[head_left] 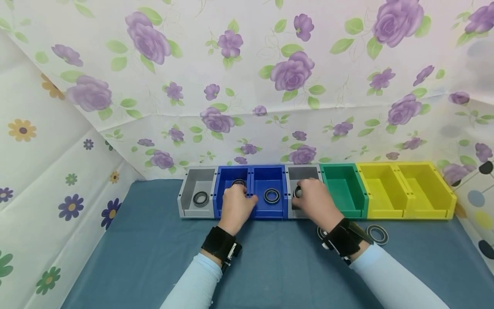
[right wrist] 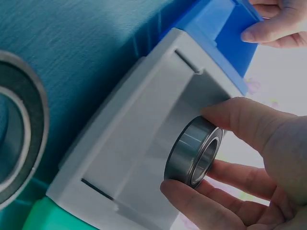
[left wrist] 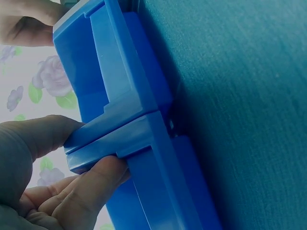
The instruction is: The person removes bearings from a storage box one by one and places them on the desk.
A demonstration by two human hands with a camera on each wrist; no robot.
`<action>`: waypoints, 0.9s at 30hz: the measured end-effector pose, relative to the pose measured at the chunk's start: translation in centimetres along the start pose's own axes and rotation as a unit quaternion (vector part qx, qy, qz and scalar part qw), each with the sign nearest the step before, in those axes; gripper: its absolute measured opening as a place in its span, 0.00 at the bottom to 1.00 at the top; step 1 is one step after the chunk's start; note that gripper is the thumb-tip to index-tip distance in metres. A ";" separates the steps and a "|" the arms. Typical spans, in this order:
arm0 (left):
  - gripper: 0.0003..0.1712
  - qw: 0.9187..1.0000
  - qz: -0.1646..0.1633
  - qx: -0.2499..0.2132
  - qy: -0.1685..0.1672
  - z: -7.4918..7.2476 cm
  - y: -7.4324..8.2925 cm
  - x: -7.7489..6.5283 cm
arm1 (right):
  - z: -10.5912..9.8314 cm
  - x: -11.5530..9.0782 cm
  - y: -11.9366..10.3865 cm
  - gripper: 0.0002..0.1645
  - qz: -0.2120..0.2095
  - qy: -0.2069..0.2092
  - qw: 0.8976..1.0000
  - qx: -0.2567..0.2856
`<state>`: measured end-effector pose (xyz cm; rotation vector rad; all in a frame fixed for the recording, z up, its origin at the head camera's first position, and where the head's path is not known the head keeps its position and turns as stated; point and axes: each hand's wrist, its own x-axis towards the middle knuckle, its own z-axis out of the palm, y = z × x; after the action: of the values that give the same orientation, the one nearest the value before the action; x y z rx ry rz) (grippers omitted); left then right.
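Note:
My right hand [head_left: 316, 201] pinches a steel ball bearing [right wrist: 189, 151] between thumb and fingers, tilted inside the right grey bin [right wrist: 129, 139]. My left hand [head_left: 236, 205] is at the two joined blue bins [left wrist: 144, 91]. In the left wrist view its thumb and fingers pinch the adjoining walls between them. One bearing [head_left: 239, 182] shows partly behind that hand in the left blue bin. Another bearing [head_left: 272, 196] lies flat in the right blue bin. The left grey bin [head_left: 186, 189] holds a bearing [head_left: 200, 199] too.
A green bin [head_left: 344, 184] and two yellow bins [head_left: 409, 206] continue the row to the right. On the blue cloth [head_left: 278, 266] in front lie a bearing [head_left: 377, 234] and another bearing [head_left: 320, 232] partly hidden by the right wrist. Floral cloth [head_left: 247, 94] hangs behind.

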<state>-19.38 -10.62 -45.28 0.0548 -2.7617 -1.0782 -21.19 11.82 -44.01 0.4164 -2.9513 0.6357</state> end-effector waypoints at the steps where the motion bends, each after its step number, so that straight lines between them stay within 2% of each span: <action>1: 0.17 1.000 0.000 0.000 0.000 0.0 0.0 0.0 | -0.1 -0.1 0.0 0.20 -0.002 0.004 1.000 0.002; 14: 0.18 1.000 0.000 0.003 -0.001 -0.1 0.1 0.0 | -1.8 -1.2 -0.6 0.27 -0.016 0.019 1.000 0.005; 23: 0.13 1.000 -0.004 -0.001 -0.006 -0.1 0.0 0.0 | -2.7 -1.7 -0.5 0.27 -0.040 0.073 0.997 0.004; 27: 0.14 1.000 -0.002 -0.002 -0.005 -0.1 0.1 0.0 | -2.9 -2.1 -0.6 0.27 -0.045 0.082 0.996 0.007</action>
<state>-19.32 -10.66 -45.14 0.0552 -2.7687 -1.0879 -18.85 13.00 -41.47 0.4716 -2.7575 0.6482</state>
